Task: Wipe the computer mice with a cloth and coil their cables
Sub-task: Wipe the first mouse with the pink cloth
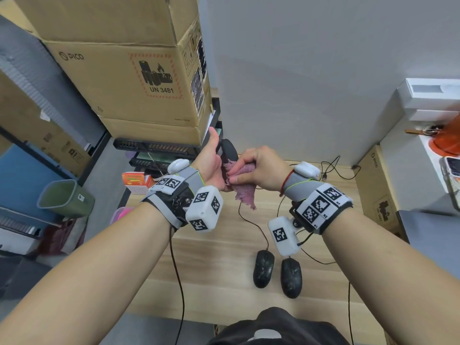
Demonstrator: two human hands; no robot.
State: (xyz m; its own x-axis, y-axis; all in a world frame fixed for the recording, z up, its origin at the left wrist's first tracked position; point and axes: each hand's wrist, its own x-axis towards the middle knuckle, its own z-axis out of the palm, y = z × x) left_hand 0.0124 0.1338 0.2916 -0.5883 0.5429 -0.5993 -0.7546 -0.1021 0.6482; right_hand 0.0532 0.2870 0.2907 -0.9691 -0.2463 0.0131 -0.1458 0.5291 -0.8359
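Black computer mouse sat raised at the frame's centre, above the pale wooden bench, cupped in the left hand with fingers curled behind it and thumb up. The right hand pinched a bunched purple cloth against its body. Two more black mice lay side by side at lower centre, cables uncoiled. The dangling black cable might snag these, probably dragging them, if the held mouse were swung
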